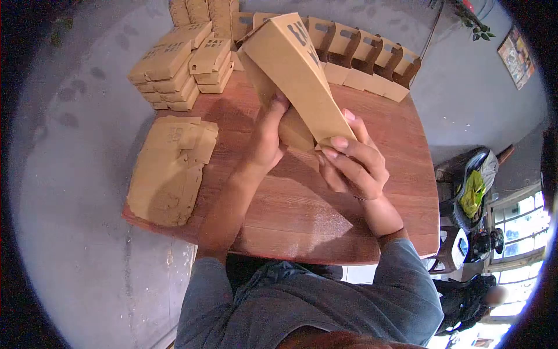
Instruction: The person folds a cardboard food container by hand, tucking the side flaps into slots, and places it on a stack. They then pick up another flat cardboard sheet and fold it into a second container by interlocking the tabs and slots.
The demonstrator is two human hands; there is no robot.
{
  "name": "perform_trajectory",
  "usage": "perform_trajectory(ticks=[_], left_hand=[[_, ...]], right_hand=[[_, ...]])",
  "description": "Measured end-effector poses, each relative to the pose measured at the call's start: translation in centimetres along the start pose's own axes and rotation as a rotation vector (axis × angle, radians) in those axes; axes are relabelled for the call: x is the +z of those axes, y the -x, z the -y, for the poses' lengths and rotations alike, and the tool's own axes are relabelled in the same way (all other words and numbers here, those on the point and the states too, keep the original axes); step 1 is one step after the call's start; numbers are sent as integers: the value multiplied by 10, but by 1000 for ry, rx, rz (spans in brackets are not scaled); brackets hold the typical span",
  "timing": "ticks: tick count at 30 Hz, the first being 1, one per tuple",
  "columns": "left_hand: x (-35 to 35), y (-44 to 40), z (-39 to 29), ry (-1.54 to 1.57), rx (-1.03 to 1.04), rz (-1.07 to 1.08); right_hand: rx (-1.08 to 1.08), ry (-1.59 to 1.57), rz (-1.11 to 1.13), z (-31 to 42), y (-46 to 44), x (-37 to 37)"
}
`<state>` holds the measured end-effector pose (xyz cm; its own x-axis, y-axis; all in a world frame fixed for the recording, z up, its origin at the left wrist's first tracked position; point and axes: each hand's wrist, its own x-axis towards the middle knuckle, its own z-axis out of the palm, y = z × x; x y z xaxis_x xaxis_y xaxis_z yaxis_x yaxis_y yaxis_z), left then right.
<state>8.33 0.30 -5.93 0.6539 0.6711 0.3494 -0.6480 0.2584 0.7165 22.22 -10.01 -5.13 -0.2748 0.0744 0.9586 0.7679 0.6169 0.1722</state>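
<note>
A brown cardboard box [302, 78] with dark lettering on its lid is held up above the table, tilted. My left hand [268, 131] grips it from the left and below, the thumb against its side and the other fingers hidden behind. At the box's near right corner, my right hand [354, 157] pinches the cardboard with its fingers on the edge. The lid panel stands at an angle to the lower part, with a gap between them on the left side.
Flat, unfolded cardboard blanks [165, 174] lie stacked at the table's left edge. Folded boxes [168, 64] are piled at the back left. A row of cardboard carriers with handle holes [372, 58] lines the back. A black chair [471, 180] stands right of the wooden table [401, 151]; a person [468, 299] is at lower right.
</note>
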Motion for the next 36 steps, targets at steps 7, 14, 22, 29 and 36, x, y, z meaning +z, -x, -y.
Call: perform_trajectory(ticks=[7,14,22,29,36], left_hand=[[23,1,-5,-65,55,-128],[28,3,-7,-236,144,-154],[40,14,-14,-331,217,-52],[8,-12,2,-87,-23,54],[-4,-9,-7,-37,-363,342]], right_hand=[[37,13,-48,-2,-2,0],[50,-25,-37,-5,4,3],[43,24,-2,-6,10,15],[98,-154,239,1,-11,-1],[660,-341,-143,-29,-17,2]])
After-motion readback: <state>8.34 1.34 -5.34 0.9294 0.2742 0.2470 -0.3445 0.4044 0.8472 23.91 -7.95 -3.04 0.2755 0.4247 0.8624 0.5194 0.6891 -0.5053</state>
